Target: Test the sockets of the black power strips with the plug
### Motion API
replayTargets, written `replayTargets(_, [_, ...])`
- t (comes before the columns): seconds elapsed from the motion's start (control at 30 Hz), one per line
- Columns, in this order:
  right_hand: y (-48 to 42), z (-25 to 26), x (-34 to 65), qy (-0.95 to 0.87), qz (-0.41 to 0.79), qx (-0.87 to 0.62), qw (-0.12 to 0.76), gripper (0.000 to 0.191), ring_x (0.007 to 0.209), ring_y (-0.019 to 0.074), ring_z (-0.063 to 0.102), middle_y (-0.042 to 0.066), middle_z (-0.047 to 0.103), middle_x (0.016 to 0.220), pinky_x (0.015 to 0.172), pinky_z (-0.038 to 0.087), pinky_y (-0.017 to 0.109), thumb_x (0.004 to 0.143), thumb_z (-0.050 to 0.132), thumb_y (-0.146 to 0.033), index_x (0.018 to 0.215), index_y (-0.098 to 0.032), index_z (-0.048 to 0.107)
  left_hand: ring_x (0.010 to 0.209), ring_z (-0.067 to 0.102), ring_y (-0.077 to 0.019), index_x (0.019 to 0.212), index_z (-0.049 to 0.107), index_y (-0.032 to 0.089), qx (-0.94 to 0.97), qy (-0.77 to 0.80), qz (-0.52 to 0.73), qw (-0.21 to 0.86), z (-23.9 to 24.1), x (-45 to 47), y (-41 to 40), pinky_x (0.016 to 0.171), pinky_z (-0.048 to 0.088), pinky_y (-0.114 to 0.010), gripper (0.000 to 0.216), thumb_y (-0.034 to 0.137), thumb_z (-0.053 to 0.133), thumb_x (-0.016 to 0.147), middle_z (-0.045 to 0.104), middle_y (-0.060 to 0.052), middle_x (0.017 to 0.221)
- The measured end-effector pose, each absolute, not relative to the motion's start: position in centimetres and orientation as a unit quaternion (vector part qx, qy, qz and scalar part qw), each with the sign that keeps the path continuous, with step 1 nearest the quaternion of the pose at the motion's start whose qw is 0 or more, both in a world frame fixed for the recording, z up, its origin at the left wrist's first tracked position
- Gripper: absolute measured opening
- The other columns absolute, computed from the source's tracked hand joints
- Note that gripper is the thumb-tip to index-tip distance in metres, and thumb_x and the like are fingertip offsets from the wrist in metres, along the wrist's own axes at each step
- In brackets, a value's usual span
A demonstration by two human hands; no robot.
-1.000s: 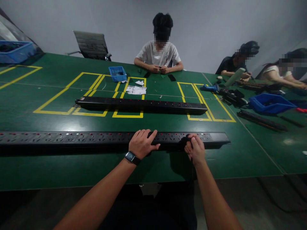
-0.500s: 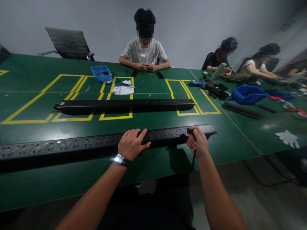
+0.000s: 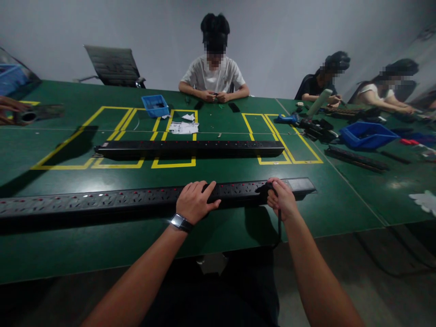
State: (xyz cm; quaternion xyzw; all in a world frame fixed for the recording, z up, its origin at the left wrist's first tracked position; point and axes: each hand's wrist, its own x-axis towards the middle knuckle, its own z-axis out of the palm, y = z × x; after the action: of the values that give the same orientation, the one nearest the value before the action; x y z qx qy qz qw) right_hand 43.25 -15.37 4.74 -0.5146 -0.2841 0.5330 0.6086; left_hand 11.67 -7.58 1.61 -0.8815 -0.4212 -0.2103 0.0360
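A long black power strip (image 3: 136, 199) lies along the near side of the green table, with a row of sockets and small red switches facing up. My left hand (image 3: 195, 200) bears on it, fingers over the top and thumb along the near side. My right hand (image 3: 282, 198) is closed around a black plug (image 3: 264, 189) at the strip's right part. From this hand a black cable (image 3: 279, 225) hangs down past the table edge. Whether the plug's pins are in a socket is hidden.
A second black power strip (image 3: 194, 147) lies farther back across yellow tape outlines. Beyond it are a small blue basket (image 3: 155, 106) and paper scraps (image 3: 184, 127). A blue bin (image 3: 368, 135) stands right. A person (image 3: 215, 75) sits opposite; another person's hand (image 3: 12, 109) is far left.
The view has swung slightly left, so the table things appear farther right. Someone's hand with a dark object has come in at the far left. My hands keep nearly the same places on the strip.
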Motion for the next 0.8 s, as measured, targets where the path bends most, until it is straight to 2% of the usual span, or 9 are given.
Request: replayTargets(0.8, [-15.1, 3.0, 43.5, -0.283, 0.520, -0.524, 0.612, 0.025, 0.030, 0.0056, 0.022, -0.014, 0.037, 0.044, 0.030, 0.021, 0.013, 0.091, 0.070, -0.044, 0.106, -0.026, 0.059, 0.112, 0.064, -0.0343, 0.141, 0.064, 0.023, -0.879, -0.421, -0.218, 0.044, 1.5, 11.8, -7.5, 0.100, 0.046, -0.051, 0.062, 0.063, 0.059, 0.092, 0.070, -0.015, 0.124])
